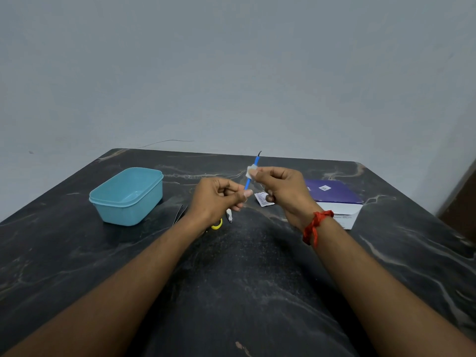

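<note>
Above the middle of a dark, marble-patterned tabletop (257, 279), two bare hands hold a thin blue tool (249, 180) in the air, well clear of the surface. The tool stands almost upright, leaning slightly to the right, with a small dark hooked tip at its top end. The left hand (219, 197) has its fingers curled, and its grip pinches the lower end of the blue shaft between thumb and fingertips. The right hand (283, 191) is a little higher; its grip pinches a small white pad (251, 172) against the upper part of the shaft, just below the tip. A red thread (315, 222) is tied around the right wrist. On the tabletop to the left sits an open light-blue plastic container (123, 210), with nothing visible inside. To the right, partly behind the right hand, lies a flat purple and white box (334, 193). Between the hands, on the surface, lies a small torn white sachet (262, 199) with fine print. Below the left hand, part of a yellow ring (217, 225) shows, with a small grey and white object (229, 216) just beside it that is too small to identify. Thin metal strips (180, 213) lie near the left wrist. A plain pale wall fills the background.
</note>
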